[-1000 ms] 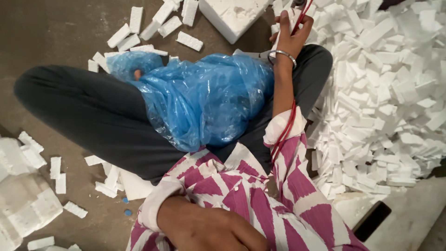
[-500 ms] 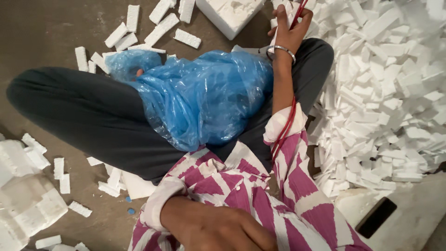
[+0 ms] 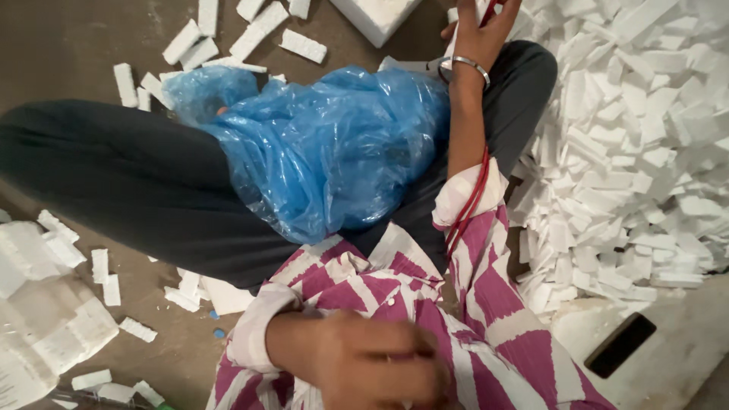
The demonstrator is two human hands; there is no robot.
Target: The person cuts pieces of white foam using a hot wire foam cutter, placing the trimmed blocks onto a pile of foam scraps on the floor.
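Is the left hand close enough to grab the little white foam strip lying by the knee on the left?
Probably yes. The left hand is low by the shirt, and the foam strip lies on bare floor nearby with nothing covering it or between them.

A crumpled blue plastic bag [image 3: 326,152] lies across the lap; a flat black phone-like slab [image 3: 620,345] lies lower right.

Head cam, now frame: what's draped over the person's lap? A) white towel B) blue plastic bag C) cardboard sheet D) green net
B: a crumpled, translucent blue plastic bag lies across the dark trousers, beside the right hand reaching toward the white foam pieces.
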